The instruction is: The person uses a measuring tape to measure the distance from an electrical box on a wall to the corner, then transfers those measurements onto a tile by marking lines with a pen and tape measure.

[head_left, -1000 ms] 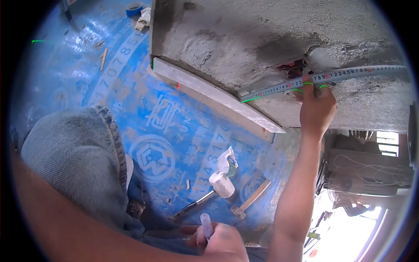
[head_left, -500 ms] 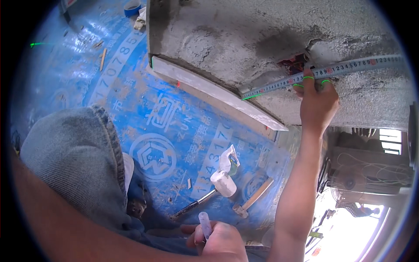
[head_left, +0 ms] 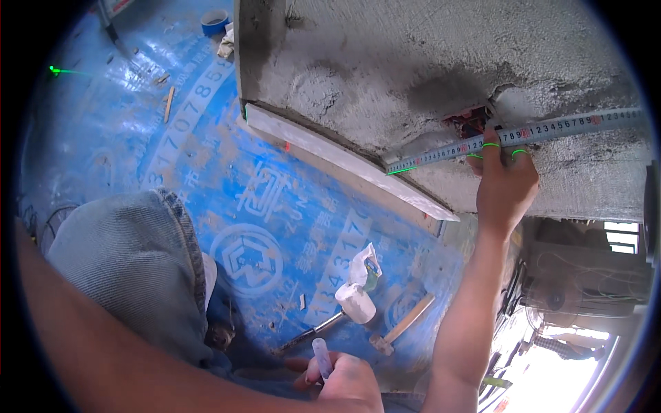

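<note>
My right hand point(head_left: 508, 189) is raised to the rough grey cement wall point(head_left: 372, 62), its fingers pressing the blade of a tape measure point(head_left: 561, 127) against it. The blade runs slantwise from the top of a pale skirting strip point(head_left: 344, 162) toward the right, passing just below a ragged hole point(head_left: 471, 122) with wires inside. Green laser light crosses the fingers and the blade's left end. Low in the view, my left hand point(head_left: 348, 382) is closed around a translucent, round-ended stick point(head_left: 321, 358); its lower part is hidden in the fist.
Blue printed sheeting point(head_left: 206, 179) covers the floor. On it lie a white-headed mallet point(head_left: 356, 304), a wooden-handled hammer point(head_left: 406, 322), a crumpled packet point(head_left: 365, 265) and a blue tape roll point(head_left: 215, 24). My bent knee point(head_left: 124, 241) is at left; a fan point(head_left: 554, 296) stands at right.
The whole scene sits slightly lower in the picture, as the view has shifted. My right hand stays on the tape blade and my left hand keeps its grip on the stick.
</note>
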